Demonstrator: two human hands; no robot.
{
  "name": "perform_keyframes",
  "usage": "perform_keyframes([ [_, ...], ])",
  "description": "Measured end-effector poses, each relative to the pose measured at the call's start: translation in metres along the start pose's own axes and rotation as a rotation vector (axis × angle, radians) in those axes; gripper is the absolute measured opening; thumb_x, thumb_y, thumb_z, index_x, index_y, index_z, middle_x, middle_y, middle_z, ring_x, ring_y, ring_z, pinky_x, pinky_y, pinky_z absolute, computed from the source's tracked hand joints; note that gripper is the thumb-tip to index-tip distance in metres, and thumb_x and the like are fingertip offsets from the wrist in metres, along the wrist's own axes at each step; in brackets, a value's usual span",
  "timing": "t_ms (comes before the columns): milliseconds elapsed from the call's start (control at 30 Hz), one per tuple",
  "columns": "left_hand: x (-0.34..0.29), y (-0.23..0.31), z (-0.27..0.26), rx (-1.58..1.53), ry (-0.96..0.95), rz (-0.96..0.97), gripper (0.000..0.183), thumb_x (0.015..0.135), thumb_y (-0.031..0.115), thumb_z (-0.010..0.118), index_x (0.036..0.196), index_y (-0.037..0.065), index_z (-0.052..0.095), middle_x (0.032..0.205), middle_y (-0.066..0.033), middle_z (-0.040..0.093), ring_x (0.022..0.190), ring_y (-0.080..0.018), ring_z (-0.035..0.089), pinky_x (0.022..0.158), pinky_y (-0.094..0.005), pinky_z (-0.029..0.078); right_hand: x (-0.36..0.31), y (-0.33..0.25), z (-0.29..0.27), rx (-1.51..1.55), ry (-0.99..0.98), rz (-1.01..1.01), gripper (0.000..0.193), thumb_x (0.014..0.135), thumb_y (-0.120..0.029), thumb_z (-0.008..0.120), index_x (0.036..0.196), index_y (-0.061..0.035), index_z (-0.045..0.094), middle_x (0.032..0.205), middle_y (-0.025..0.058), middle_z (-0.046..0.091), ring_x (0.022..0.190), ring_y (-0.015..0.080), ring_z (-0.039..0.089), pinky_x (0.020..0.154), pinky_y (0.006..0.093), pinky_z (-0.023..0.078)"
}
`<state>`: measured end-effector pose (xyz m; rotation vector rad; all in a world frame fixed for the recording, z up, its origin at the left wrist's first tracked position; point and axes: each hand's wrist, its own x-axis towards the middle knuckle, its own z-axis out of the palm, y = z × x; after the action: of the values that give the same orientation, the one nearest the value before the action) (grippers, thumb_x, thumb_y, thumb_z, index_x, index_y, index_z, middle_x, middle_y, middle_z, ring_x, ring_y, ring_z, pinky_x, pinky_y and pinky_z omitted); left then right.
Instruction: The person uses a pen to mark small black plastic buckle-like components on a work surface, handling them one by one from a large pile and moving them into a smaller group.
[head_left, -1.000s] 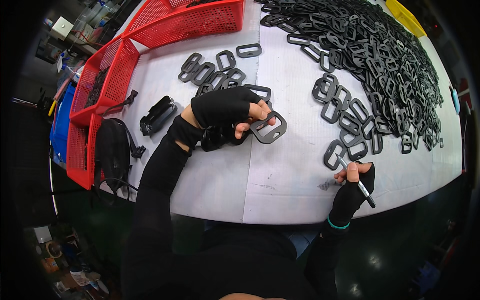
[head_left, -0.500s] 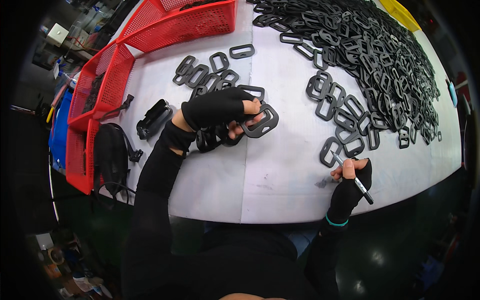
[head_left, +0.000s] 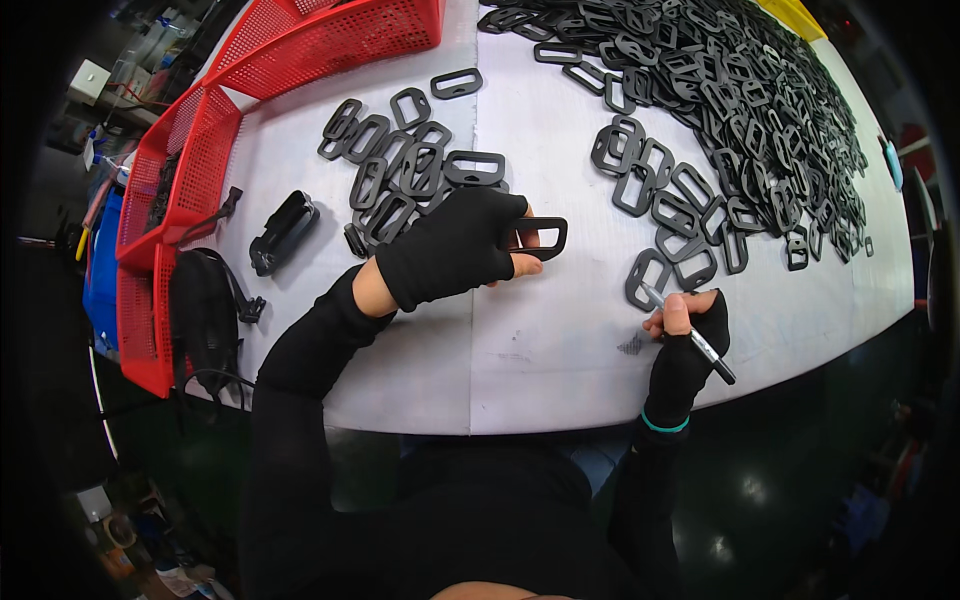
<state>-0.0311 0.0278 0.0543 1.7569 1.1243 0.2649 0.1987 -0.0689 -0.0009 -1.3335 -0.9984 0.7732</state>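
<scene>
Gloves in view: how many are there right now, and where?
2 black fingerless gloves: one on the left hand, which holds a black frame; one on the right hand, which holds a marker. Others may be hidden.

The person's left forearm slants forward and inward, skin exposed at the wrist; left hand back uppermost, thumb and fingers pinched, pointing rightward; right forearm extends forward; right hand nearer the torso, fingers curled against the thumb.
</scene>
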Motion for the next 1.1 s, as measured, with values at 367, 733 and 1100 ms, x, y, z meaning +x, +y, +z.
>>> perform_keyframes([
  [367,-0.007,-0.005,0.020,0.399,0.045,0.078,0.027,0.070,0.023,0.074,0.077,0.001,0.059,0.066,-0.0078,0.059,0.061,-0.0163,0.059,0.058,-0.0290,0.045,-0.008,0.002,0.002,-0.064,-0.283,0.040,0.016,0.077,-0.010,0.067,0.073,-0.0011,0.054,0.063,0.0020,0.054,0.057,0.0078,0.048,0.054,0.0223,0.038],
  [733,0.003,-0.012,0.037,0.079,0.212,0.206,0.023,0.076,0.025,0.069,0.073,0.004,0.060,0.059,-0.0054,0.056,0.053,-0.0122,0.052,0.051,-0.0260,0.041,-0.010,-0.002,0.011,-0.098,-0.226,0.038,0.014,0.079,-0.008,0.065,0.076,-0.0006,0.054,0.063,0.0023,0.057,0.056,0.0063,0.051,0.053,0.0204,0.041],
  [1100,0.003,-0.012,0.047,0.105,0.245,0.249,0.026,0.076,0.024,0.068,0.067,0.004,0.055,0.053,-0.0065,0.052,0.046,-0.0146,0.050,0.046,-0.0282,0.039,-0.008,0.001,0.015,-0.212,-0.213,-0.006,0.014,0.078,-0.008,0.067,0.077,0.0001,0.056,0.063,0.0037,0.059,0.057,0.0068,0.054,0.053,0.0209,0.043],
])
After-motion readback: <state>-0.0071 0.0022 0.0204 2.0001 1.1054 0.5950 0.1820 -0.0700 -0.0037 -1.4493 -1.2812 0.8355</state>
